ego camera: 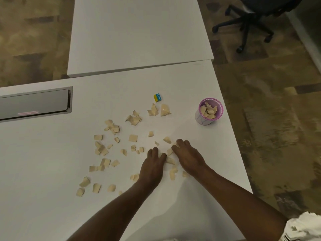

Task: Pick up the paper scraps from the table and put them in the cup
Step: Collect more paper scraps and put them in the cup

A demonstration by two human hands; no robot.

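Observation:
Several beige paper scraps (133,138) lie scattered over the white table (43,153). A pink and purple cup (209,119) stands near the table's right edge and holds several scraps. My left hand (152,165) and my right hand (188,156) rest palm down close together in front of the cup, fingers curled onto a small cluster of scraps (169,160) between them. Whether either hand has a scrap pinched is hidden by the fingers.
A small yellow and blue eraser (157,97) lies behind the scraps. A grey cable hatch (34,103) is set into the table at the left. A second white table (139,32) adjoins at the back, and a black office chair (251,21) stands at the far right.

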